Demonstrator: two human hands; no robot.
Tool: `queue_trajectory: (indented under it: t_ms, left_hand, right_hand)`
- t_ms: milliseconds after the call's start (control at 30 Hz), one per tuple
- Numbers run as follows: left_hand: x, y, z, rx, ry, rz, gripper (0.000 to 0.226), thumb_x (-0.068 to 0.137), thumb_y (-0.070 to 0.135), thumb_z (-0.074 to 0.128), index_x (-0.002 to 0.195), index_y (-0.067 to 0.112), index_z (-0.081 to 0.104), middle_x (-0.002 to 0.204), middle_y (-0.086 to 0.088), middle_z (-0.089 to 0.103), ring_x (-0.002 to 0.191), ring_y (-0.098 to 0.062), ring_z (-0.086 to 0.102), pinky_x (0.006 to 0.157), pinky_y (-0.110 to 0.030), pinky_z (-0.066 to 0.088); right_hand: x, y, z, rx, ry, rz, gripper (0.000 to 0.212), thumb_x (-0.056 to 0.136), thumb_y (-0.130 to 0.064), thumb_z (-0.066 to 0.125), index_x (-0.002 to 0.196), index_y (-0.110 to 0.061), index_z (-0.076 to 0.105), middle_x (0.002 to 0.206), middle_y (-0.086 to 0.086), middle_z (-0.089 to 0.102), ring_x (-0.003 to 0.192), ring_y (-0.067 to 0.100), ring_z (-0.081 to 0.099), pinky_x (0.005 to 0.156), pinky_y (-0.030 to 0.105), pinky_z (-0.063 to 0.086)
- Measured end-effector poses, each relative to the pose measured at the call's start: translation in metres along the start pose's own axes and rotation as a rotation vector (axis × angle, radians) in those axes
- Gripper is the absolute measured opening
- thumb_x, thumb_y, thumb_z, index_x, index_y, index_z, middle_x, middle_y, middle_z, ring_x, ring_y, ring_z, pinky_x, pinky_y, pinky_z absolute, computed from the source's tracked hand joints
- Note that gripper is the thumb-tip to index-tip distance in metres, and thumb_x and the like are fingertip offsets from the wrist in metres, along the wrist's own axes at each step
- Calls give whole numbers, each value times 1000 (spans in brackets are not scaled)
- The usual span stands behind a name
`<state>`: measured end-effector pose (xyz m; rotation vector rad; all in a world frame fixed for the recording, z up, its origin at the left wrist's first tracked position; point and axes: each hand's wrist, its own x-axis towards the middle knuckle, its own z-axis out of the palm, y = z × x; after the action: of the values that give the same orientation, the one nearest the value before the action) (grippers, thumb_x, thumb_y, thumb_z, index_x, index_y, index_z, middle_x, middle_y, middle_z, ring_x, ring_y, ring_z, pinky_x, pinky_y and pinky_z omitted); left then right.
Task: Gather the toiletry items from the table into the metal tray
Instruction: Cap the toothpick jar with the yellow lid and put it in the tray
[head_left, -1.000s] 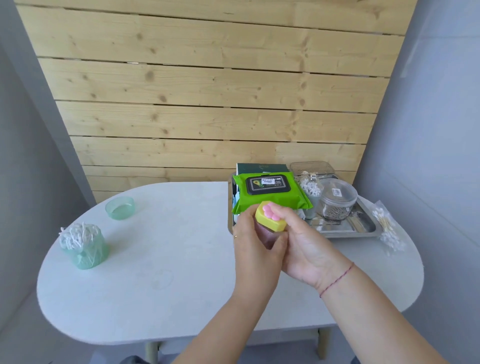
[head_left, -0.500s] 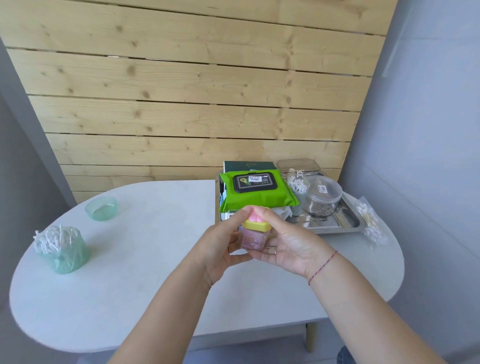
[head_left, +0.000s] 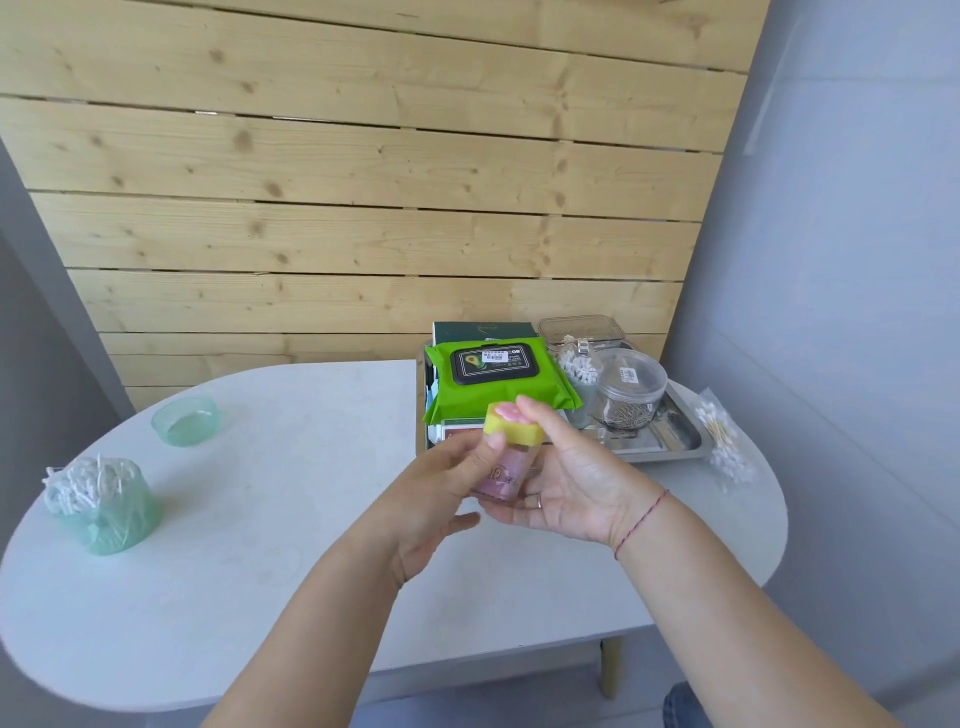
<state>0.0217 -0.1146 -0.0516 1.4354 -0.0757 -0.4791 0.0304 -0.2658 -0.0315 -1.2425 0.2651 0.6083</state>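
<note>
We are clasping the bottle (head_left: 501, 475), probably light and stiff, between left hand (head_left: 436, 496) and right hand (head_left: 571, 483), mostly below its cap (head_left: 511, 432).

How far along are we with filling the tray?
Done: wipes pack, clear round jar and more sit in the metal tray. In hand: left hand and right hand hold the yellow-lidded pink jar. Remaining: green swab cup, green lid, swab bag beside the tray.
</note>
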Motion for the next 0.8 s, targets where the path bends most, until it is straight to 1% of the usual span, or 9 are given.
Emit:
queue_trajectory:
  t_ms: [100, 167, 233, 300, 367, 433, 533, 633, 800]
  left_hand:
    - [3, -7, 8, 19, 52, 129, 36, 80, 13, 73, 115, 14, 63, 93, -8, 70, 75, -12, 63, 68, -22, 52]
    - [4, -9, 10, 7, 96, 159, 36, 79, 4, 73, 113, 9, 63, 87, -4, 69, 70, -14, 58, 59, -19, 50]
    - [5, -10, 8, 6, 98, 163, 35, 79, 2, 72, 112, 8, 63, 86, -4, 66, 71, -16, 55, 60, -21, 50]
    - [5, -11, 7, -7, 92, 148, 33, 80, 4, 71, 111, 6, 62, 83, -4, 62, 71, -18, 52, 62, -21, 53]
    - [6, -10, 7, -16, 76, 131, 29, 81, 6, 70, 109, 5, 61, 80, -2, 60, 70, -17, 53, 65, -21, 56]
    - [5, -9, 8, -36, 38, 127, 23, 83, 7, 69, 104, 6, 61, 73, 1, 59, 66, -15, 52, 71, -24, 57]
    - [4, -7, 10, -84, 3, 121, 26, 85, 11, 67, 109, 8, 60, 82, -1, 60, 73, -14, 54, 82, -32, 57]
    - [4, -7, 14, -157, 24, 130, 37, 85, 12, 66, 120, 9, 55, 103, -6, 61, 89, -17, 56, 86, -36, 57]
    - [3, -7, 18, -259, 48, 145, 35, 89, 10, 62, 121, 12, 51, 100, -5, 59, 86, -20, 54, 83, -35, 58]
  right_hand:
    - [-2, -1, 0, -52, -52, 37, 61, 79, -67, 51, 115, -19, 63, 102, 17, 62, 84, 33, 65, 75, 40, 58]
    - [-7, -1, 2, -209, -42, 24, 53, 83, -70, 40, 108, -30, 65, 101, 13, 65, 92, 36, 66, 81, 42, 55]
    - [-8, -2, 4, -413, 96, -126, 39, 89, -64, 36, 101, -40, 64, 97, 2, 70, 97, 25, 67, 86, 39, 49]
    - [-4, -3, 2, -511, 239, -416, 29, 93, -49, 45, 110, -33, 60, 98, -9, 70, 100, 14, 63, 91, 30, 45]
    - [-1, -6, -2, -557, 214, -583, 32, 90, -39, 55, 118, -23, 62, 104, -6, 71, 100, 5, 64, 91, 25, 49]
    - [-3, -7, -3, -576, 156, -626, 30, 87, -29, 62, 113, -15, 68, 98, -4, 72, 83, -4, 65, 80, 16, 49]
    - [-1, -7, -4, -502, 208, -676, 23, 85, -22, 66, 104, -10, 71, 88, 1, 73, 69, 0, 64, 77, 25, 53]
    - [2, -5, 2, -424, 255, -739, 15, 84, -19, 67, 97, -12, 72, 83, 3, 74, 64, 4, 65, 73, 29, 54]
    - [6, -2, 11, -351, 309, -825, 8, 85, -17, 67, 90, -15, 73, 72, -6, 73, 63, 3, 64, 64, 22, 53]
